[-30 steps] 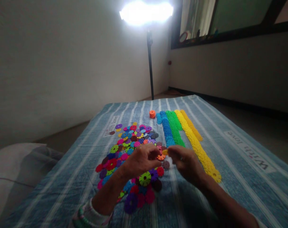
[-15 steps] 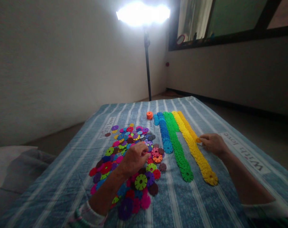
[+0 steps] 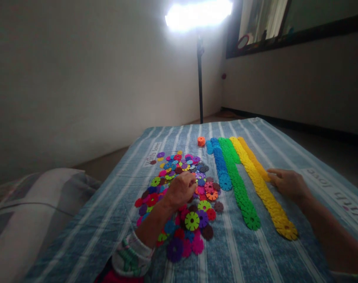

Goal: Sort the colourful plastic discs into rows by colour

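Left hand (image 3: 181,190) rests on the mixed disc pile (image 3: 192,221) on the striped blanket (image 3: 108,220), fingers curled, grip indiscernible; right hand (image 3: 288,184), fingers together, pinch likewise indiscernible, touches the near end of the orange row (image 3: 253,158), laid colour-sorted beside the yellow row (image 3: 267,196).

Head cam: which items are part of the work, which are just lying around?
In use: left hand on mixed disc pile; right hand at amber row; yellow row; green row; blue row; orange stack.
Lying about: pillow; lamp stand; window.
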{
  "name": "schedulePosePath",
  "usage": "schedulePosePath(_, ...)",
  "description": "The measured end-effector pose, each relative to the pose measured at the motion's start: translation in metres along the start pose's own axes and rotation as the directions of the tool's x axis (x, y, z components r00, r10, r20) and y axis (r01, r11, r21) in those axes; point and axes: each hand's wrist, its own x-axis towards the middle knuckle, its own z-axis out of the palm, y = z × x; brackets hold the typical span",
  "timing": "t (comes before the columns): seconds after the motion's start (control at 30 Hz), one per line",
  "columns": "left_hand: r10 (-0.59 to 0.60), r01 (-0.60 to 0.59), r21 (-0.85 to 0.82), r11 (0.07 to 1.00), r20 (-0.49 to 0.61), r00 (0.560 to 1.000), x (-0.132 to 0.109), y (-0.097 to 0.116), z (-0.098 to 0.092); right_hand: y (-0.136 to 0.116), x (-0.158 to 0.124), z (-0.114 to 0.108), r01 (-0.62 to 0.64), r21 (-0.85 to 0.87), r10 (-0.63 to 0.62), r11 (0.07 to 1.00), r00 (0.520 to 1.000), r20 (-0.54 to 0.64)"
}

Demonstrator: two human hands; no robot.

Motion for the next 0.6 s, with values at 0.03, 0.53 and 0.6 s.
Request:
schedulePosePath(0.03, -0.021, 0.021, 0.028, 0.999, -0.001, 1.000, 0.000, -0.001, -0.001, 0.001, 0.000, 0.000, -0.004, -0.006, 0.004, 1.000, 1.000, 0.020)
schedulePosePath(0.53, -0.184, 0.172, 0.280, 0.945, 0.014, 0.983, -0.001, -0.025, -0.002, -0.137, -0.064, -0.012, 0.415, 0.346, -0.434, 0.842, 0.901, -0.024)
schedulePosePath(0.6, -0.211, 0.192, 0.308, 0.932, 0.028, 0.977, -0.001, -0.025, -0.004, -0.165, -0.080, 0.004, 0.507, 0.373, -0.547, 0.777, 0.837, 0.002)
